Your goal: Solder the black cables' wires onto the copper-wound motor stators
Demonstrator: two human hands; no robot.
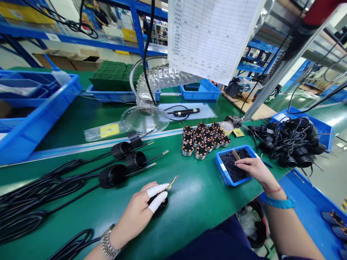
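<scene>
My left hand (pixel 143 202), with white finger covers on the thumb and a finger, pinches a black cable's end. Coloured wires (pixel 173 180) stick out beyond its fingertips. Under those fingers a black round housing (pixel 160 208) rests on the bench, mostly covered. My right hand (pixel 253 169) is over a blue tray (pixel 230 182) of small black tubes (pixel 230 164). Its thumb and finger are pressed together beside a brown strip (pixel 235 154) standing in the tubes; anything between them is too small to make out.
Black cables with housings (pixel 114 176) lie on the left. Several copper-wound stators (pixel 201 152) stand beyond the tray. A clear funnel hood (pixel 145 119) sits mid-bench. At right, black cable assemblies (pixel 295 141) fill a blue bin (pixel 326 126). A paper sheet (pixel 208 39) hangs overhead.
</scene>
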